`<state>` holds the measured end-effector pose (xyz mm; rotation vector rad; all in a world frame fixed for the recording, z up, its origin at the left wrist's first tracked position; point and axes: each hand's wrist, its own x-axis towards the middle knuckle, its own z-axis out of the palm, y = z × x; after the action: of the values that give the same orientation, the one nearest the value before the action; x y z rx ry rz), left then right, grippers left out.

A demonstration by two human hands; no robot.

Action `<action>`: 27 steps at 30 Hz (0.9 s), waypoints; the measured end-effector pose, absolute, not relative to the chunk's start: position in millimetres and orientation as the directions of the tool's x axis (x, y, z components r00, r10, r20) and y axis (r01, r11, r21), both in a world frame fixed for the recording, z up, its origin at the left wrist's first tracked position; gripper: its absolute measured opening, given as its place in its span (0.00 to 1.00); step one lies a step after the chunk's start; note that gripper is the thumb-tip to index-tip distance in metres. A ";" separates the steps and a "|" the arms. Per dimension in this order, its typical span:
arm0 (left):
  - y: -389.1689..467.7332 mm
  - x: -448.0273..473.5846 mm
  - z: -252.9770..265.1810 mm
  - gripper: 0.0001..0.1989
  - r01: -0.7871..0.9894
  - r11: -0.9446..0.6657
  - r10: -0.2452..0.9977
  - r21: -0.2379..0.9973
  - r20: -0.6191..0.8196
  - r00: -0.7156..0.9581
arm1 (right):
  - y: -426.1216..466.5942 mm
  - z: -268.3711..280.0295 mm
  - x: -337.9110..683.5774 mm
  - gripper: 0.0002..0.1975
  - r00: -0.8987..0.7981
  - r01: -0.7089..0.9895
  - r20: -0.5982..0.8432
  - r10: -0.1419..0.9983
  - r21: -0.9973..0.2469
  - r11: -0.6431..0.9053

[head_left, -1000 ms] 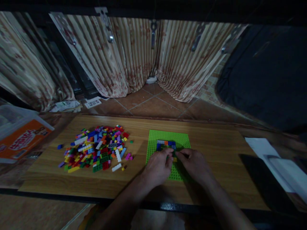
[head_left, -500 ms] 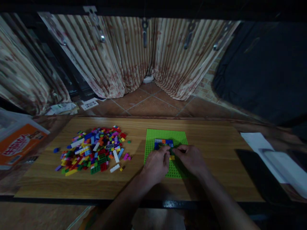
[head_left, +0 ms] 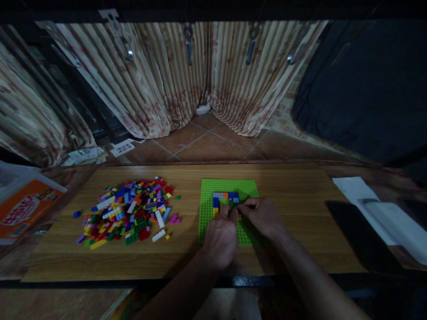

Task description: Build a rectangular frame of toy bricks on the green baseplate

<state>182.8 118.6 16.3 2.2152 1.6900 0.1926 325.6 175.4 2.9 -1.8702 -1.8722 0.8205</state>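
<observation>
A bright green studded baseplate lies on the table, carrying a low outline of toy bricks in blue, grey, orange and yellow. Over the outline's near side is my left hand, fingers bent down and closed at the bricks. Whatever is under those fingertips is hidden. From the right, my right hand reaches in with thumb and index finger pinched at the outline's right side. A small toy brick seems to be in that pinch, mostly covered. Both hands' fingertips nearly meet.
Left of the baseplate a heap of mixed toy bricks covers the wooden table, a few strays beside it. An orange-labelled box stands at far left. A black flat object and white papers lie at right.
My left hand has shifted towards me and slightly right, uncovering more of the outline's far and left sides. My right hand stays close to the same spot. The view has moved slightly.
</observation>
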 end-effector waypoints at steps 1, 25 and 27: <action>118.5 183.3 16.6 0.20 0.912 -0.232 0.954 0.338 -0.104 0.281 | 175.6 2.6 325.3 0.12 -0.052 0.775 -0.144 0.988 -0.630 -0.051; 119.3 177.0 6.7 0.20 0.874 -0.204 0.978 0.441 0.060 0.198 | 191.8 -1.5 342.2 0.17 0.038 0.574 -0.192 0.981 -0.799 -0.178; 118.3 178.4 6.0 0.19 0.883 -0.202 0.978 0.424 0.142 0.156 | 193.7 -3.4 344.8 0.17 0.065 0.557 -0.195 0.979 -0.807 -0.198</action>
<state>178.4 118.3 6.0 2.1911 1.8096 0.5684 344.8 193.7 -3.4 -1.8110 -1.5271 1.0168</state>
